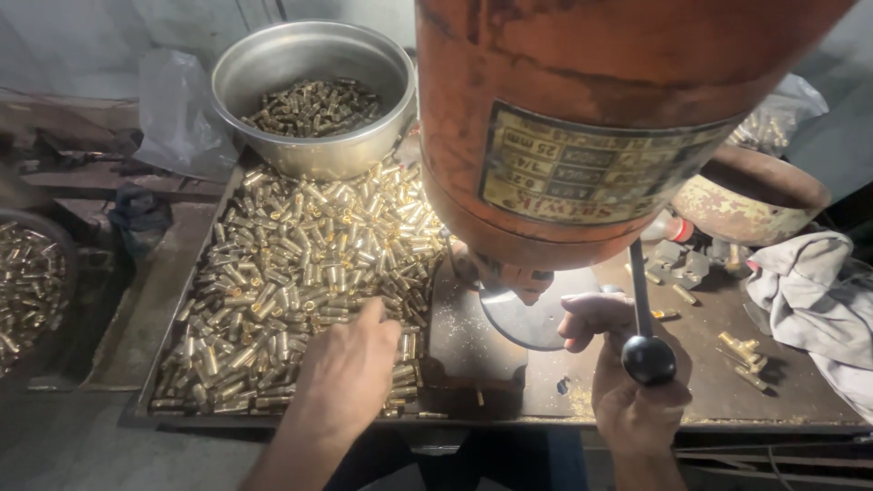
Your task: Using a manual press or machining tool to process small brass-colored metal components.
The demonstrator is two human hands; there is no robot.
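My left hand (350, 364) lies palm down on a heap of small brass cylindrical parts (300, 264) spread over a flat metal tray (164, 318); its fingers reach into the pile and whether it holds one is hidden. My right hand (627, 382) is curled around a black ball knob (647, 359) on a thin steel lever (639, 282), fingers pointing toward the round work plate (523, 318). Above stands the orange, worn body of a drill press (582, 118) with a faded label plate.
A steel bowl (314, 136) with darker brass parts stands behind the tray. A rusty bowl (750, 195), a grey cloth (814, 300) and loose brass fittings (741, 350) lie at right. Another container of brass parts (27, 286) sits far left. A plastic bag (177, 109) is at back.
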